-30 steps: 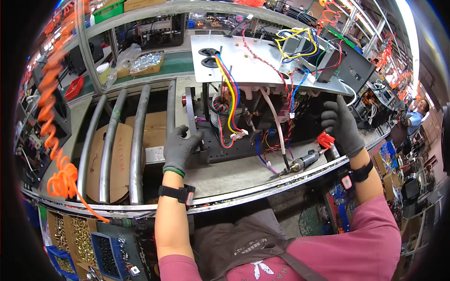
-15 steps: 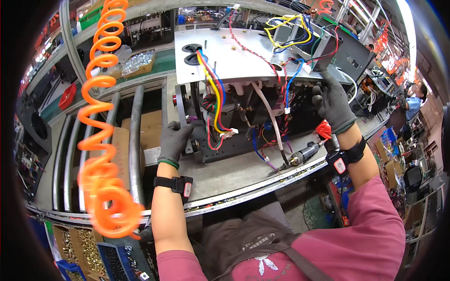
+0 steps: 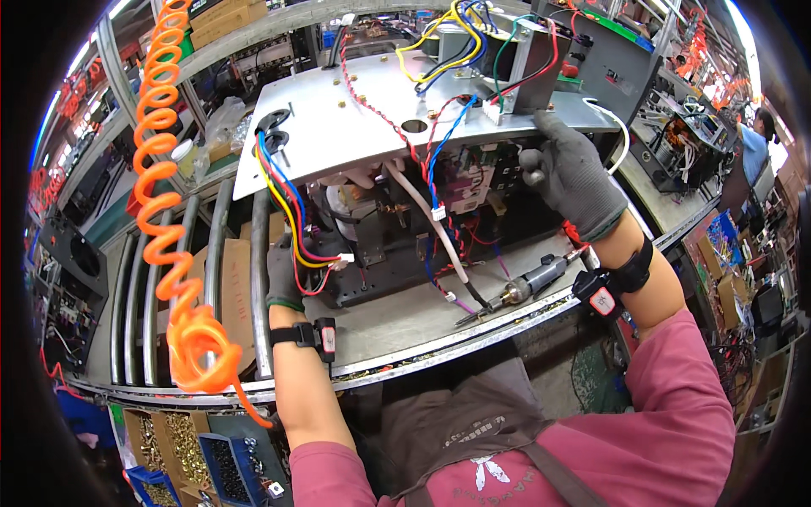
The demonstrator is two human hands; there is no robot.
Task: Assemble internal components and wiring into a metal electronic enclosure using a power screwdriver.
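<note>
A metal equipment chassis (image 3: 334,135), with a bare top plate, dark base and exposed wiring, sits at an angle on the bench. My right hand (image 3: 583,179), in a dark grey glove, grips the chassis's right side with the thumb up by the plate's edge and the fingers curled. My left hand (image 3: 285,275), gloved too, is at the left end of the base; wires partly cover its fingers. Yellow, red and blue wires (image 3: 297,221) hang from the plate down to a white connector (image 3: 342,261). Beside the base lies a power screwdriver (image 3: 534,280).
An orange coiled air hose (image 3: 160,198) hangs at the left before the metal rollers (image 3: 221,245). Bins of screws (image 3: 182,448) stand at lower left. Another chassis (image 3: 676,152) is at the right, near a co-worker (image 3: 752,148). A metal rail (image 3: 439,345) edges the bench.
The chassis has shifted left and turned a little, its left end now nearer the rollers. Both my hands have moved along with it. The hose has swung slightly.
</note>
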